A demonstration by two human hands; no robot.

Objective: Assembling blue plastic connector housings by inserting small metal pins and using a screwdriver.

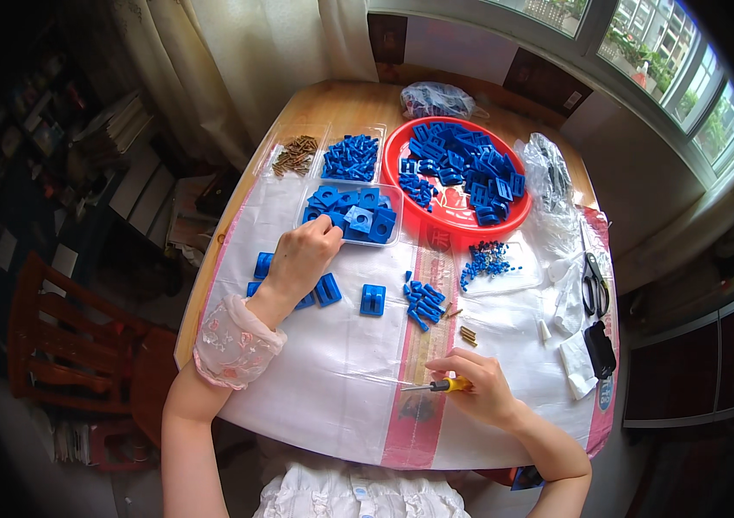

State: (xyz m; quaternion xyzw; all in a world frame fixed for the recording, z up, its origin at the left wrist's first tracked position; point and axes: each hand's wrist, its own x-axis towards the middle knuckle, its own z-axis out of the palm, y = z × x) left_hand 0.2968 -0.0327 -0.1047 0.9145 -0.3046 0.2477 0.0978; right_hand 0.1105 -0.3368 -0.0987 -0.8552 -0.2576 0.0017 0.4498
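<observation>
My left hand [306, 255] reaches over the near left edge of a clear plastic box [399, 226] filled with blue square plastic pieces [358, 217] with round holes. Its fingers are curled down and closed at those pieces; what they grip is hidden. Below its wrist lie several blue blocks [326, 290], and one more blue block [373, 300] stands apart to the right. Low over the cloth, my right hand [481, 390] is closed around a screwdriver [451, 384] with a yellow and black handle, its shaft pointing left.
Behind are boxes of brass screws [295, 155] and small blue parts [350, 157], plus a red basin [462, 226] of blue parts. Blue sleeves [424, 302], brass pins [468, 336] and a tray of tiny pieces [518, 274] lie centre-right. Scissors [595, 285] rest at the right edge.
</observation>
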